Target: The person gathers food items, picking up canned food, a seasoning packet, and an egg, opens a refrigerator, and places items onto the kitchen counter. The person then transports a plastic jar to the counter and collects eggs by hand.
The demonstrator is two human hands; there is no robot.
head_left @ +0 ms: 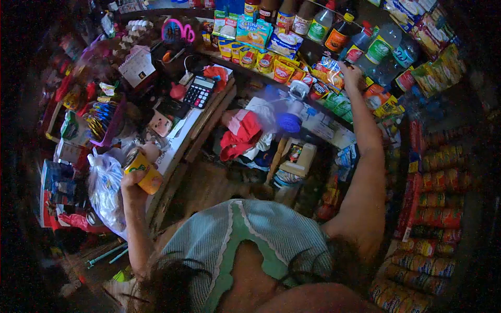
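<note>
On the left, my left hand (133,183) is wrapped round a yellow can (144,171), which it holds tilted above the counter's edge. My right arm stretches up to the shelf at the upper right. There my right hand (353,77) has its fingers closed at the right edge of a blue, white and orange packet (329,72); the fingertips are dim and partly hidden. Green packets (338,106) stand below this hand, and dark-liquid bottles (340,32) rise behind it. A clear plastic bag (106,185) lies beside my left hand.
A calculator (200,92), a phone (160,124) and a purple basket (110,122) of sachets are on the left counter (175,148). A purple and white fan (290,117), blurred, stands in the middle near red cloth (240,138). Packed goods (436,216) line the right side.
</note>
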